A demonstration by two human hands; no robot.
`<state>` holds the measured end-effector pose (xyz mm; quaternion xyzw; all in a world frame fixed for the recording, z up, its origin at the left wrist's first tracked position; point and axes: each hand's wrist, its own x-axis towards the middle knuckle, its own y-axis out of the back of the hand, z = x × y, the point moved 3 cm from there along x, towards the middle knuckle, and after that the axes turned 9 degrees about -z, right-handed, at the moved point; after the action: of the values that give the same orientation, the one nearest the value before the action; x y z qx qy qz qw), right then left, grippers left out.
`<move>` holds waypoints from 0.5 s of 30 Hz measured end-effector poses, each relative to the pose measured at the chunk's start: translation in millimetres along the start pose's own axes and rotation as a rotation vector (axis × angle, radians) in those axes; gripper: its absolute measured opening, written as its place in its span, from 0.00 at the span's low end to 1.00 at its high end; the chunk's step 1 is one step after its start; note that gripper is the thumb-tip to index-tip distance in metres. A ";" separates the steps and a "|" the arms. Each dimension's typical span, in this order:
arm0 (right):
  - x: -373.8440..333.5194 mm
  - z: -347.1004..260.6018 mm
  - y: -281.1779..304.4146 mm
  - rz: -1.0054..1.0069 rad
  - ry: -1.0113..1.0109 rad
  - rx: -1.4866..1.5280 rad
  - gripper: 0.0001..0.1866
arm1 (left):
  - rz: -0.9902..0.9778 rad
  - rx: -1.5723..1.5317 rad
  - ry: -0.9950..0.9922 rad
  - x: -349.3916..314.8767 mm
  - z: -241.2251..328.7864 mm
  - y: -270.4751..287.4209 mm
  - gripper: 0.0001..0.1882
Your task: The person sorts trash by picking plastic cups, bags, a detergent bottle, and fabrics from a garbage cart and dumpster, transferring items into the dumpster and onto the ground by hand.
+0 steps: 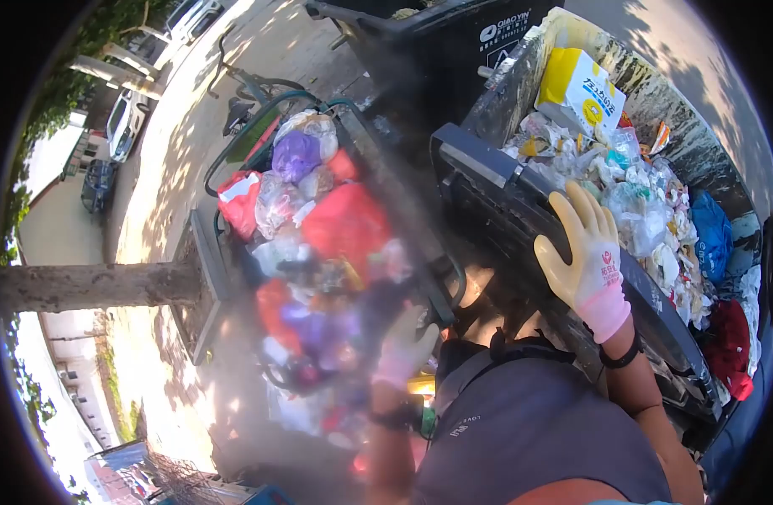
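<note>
My right hand [584, 244], in a pale yellow and pink glove, lies with fingers stretched and spread against the dark edge [521, 189] of a large trash bin [698, 118]. My left hand [403, 347], gloved alike, hangs beside the near end of a green-framed cart [441, 252]; it looks blurred, its thumb apart from the fingers, and I make out nothing in it. The cart is heaped with bagged trash, among it a red bag [344, 227] and a purple bag [296, 156]. Loose trash fills the bin, with a yellow and white carton [582, 91] on top.
Another black bin [420, 50] stands at the far side. A blue bag [713, 234] and a dark red cloth-like item [730, 345] lie in the right bin. On the left are a tree trunk [109, 288], a bicycle [239, 105] and a parked car [126, 126].
</note>
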<state>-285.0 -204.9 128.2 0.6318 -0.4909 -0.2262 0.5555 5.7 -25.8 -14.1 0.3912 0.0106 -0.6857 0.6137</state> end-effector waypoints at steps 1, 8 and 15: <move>10.7 4.7 1.6 0.004 0.031 -0.025 0.32 | 0.045 0.008 0.003 -3.3 -9.4 -16.7 0.31; 145.6 -37.1 -124.5 -0.126 -0.127 -0.086 0.36 | 0.333 -0.025 0.061 20.8 -117.9 82.8 0.32; 176.5 -57.3 -147.7 -0.169 -0.194 -0.285 0.36 | 0.270 0.053 0.217 76.7 -171.5 137.1 0.33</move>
<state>-109.5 -345.9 53.5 0.5608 -0.4503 -0.3991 0.5687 216.6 -38.7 -111.4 0.4769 0.0063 -0.5508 0.6849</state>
